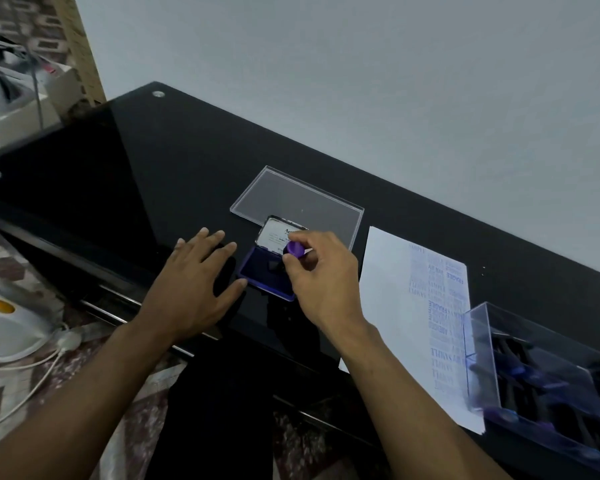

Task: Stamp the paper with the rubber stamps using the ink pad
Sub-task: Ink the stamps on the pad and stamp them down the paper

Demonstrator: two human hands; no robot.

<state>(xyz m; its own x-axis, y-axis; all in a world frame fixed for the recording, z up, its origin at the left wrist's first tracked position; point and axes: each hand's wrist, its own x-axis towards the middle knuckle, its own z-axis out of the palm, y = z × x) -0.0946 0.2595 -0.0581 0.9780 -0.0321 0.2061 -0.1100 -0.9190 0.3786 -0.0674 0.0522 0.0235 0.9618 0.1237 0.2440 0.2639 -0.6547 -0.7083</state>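
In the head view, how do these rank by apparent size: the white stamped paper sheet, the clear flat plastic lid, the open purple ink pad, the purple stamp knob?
Largest to smallest, as they look:
1. White stamped paper sheet
2. Clear flat plastic lid
3. Open purple ink pad, partly hidden by the right hand
4. Purple stamp knob

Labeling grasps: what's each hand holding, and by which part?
Right hand pinches the rubber stamp by its purple knob, over the ink pad. Left hand holds nothing, fingers spread flat.
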